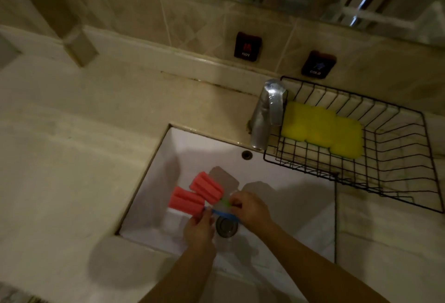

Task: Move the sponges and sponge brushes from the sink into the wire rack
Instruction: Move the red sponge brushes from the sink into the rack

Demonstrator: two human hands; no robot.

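Two sponge brushes with pink ribbed heads are in the white sink (277,172). My left hand (199,229) grips the blue handle of the lower-left brush (186,201). My right hand (249,208) pinches the green handle of the upper brush (207,187). Both hands are over the drain (226,227). A yellow sponge (321,128) lies in the black wire rack (395,158) on the counter to the right of the sink. A white block (174,218) sits on the sink floor under the lower brush; I cannot tell what it is.
A chrome faucet (267,112) stands between the sink and the rack's left end. Hot (247,47) and cold (317,64) labels are on the tiled wall behind. Beige counter (72,158) spreads to the left of the sink.
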